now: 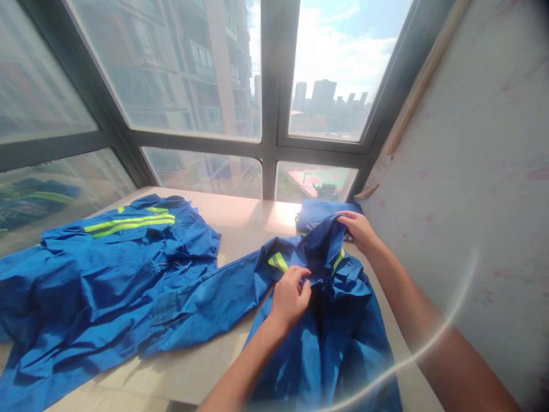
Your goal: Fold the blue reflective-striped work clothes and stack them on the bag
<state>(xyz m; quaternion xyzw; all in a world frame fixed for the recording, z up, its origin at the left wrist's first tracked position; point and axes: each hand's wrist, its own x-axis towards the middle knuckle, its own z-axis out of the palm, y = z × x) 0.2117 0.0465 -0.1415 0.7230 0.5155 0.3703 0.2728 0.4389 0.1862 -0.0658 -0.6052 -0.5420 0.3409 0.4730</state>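
Observation:
A blue work jacket [291, 343] with yellow-green reflective strips lies in front of me, one sleeve stretched out to the left. My right hand [358, 229] pinches the raised collar part of this jacket at its upper right. Lower and to the left, my left hand [293, 294] has its fingers curled at the jacket's front, near the neck opening; its fingertips grip the cloth there. Sunlight falls across the fabric, and the cloth under the left fingers is partly hidden.
A second blue garment [124, 274] with yellow-green stripes is spread over the left of the pale table [240, 223]. Behind the jacket sits a folded blue garment [321, 212]. Windows [193, 68] border the back, and a pale wall [484, 189] stands close on the right.

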